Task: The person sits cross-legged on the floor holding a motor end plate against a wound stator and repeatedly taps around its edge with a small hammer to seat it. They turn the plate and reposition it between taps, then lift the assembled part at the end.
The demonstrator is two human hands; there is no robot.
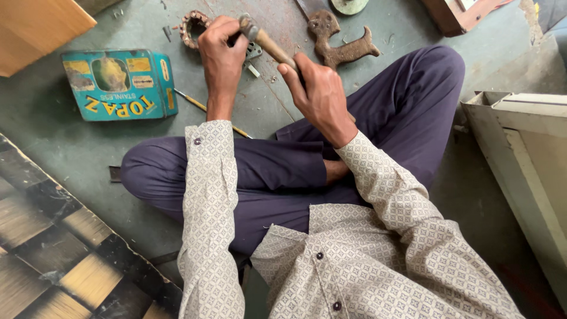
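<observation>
Right hand (322,94) is clamped on the stiff, top-heavy hammer (267,41)'s wooden handle, left hand (220,50) closed by its head, right of the teal tin (118,85).

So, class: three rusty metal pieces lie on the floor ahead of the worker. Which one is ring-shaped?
The toothed ring, just beyond the left hand. The forked casting near the hammer is solid and branched; the flat plate is cut off.

Scuffed green floor (53,142), daylit
</observation>
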